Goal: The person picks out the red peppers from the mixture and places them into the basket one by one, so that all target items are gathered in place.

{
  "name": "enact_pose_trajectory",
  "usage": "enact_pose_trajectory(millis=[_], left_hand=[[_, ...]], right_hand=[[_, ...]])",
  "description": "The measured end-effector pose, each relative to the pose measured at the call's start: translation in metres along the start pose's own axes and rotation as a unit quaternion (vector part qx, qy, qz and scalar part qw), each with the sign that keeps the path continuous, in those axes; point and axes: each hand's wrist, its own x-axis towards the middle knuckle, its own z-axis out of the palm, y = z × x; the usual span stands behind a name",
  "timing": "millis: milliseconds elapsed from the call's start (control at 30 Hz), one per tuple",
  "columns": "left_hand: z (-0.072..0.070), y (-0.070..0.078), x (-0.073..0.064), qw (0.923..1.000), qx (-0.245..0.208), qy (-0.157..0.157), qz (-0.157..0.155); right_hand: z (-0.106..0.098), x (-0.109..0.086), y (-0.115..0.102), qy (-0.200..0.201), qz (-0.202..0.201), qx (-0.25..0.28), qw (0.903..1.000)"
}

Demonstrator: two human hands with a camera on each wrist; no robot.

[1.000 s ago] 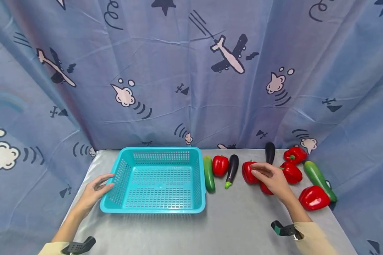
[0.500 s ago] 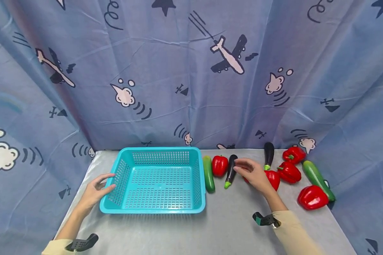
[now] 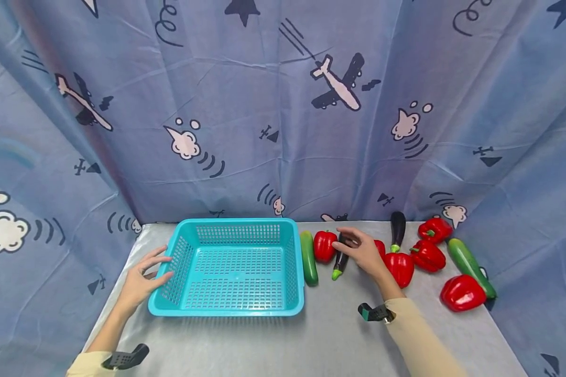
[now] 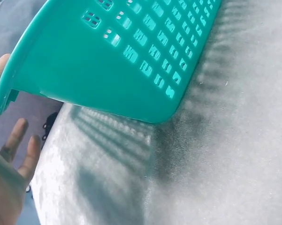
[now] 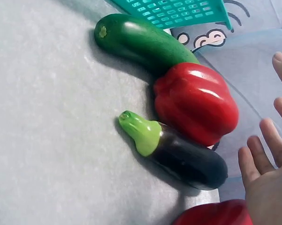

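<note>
My left hand (image 3: 139, 283) is at the left rim of a turquoise plastic basket (image 3: 226, 312), its fingertips right at the edge. The left wrist view shows its other fingers (image 4: 30, 154) spread apart, outside the basket wall. Over a dark eggplant (image 3: 338, 264) hovers my right hand (image 3: 363, 254), palm down with loose fingers and nothing in its grasp; it hides part of the eggplant. Close by its fingertips is a red bell pepper (image 3: 324, 246), which lies between the eggplant and a green cucumber (image 3: 308, 259) beside the basket's right wall.
Right of my right hand lie several red bell peppers (image 3: 399, 269), another eggplant (image 3: 398, 229) and a second cucumber (image 3: 471, 267) near the table's right edge. A blue patterned curtain (image 3: 283, 115) hangs behind the grey table (image 3: 330, 335).
My right hand has moved left, from over the peppers on the right to over the eggplant. The fingers of my left hand have spread a little at the basket's rim.
</note>
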Motion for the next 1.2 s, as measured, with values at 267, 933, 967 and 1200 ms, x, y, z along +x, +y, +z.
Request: enact_pose_trajectory(millis=[267, 933, 967, 1200], left_hand=[[0.002, -0.003, 0.003, 0.9999, -0.006, -0.004, 0.008], [0.011, -0.008, 0.005, 0.9993, 0.033, 0.000, 0.016], [0.011, -0.008, 0.005, 0.9992, 0.038, 0.000, 0.015], [0.011, 0.000, 0.004, 0.9999, 0.008, -0.002, 0.007]], right_hand=[[0.008, 0.012, 0.019, -0.006, 0.005, -0.037, 0.9993], [0.020, 0.018, 0.019, -0.031, 0.028, -0.098, 0.9943], [0.021, 0.019, 0.019, -0.032, 0.029, -0.105, 0.9935], [0.023, 0.024, 0.023, -0.052, 0.034, -0.142, 0.9878]])
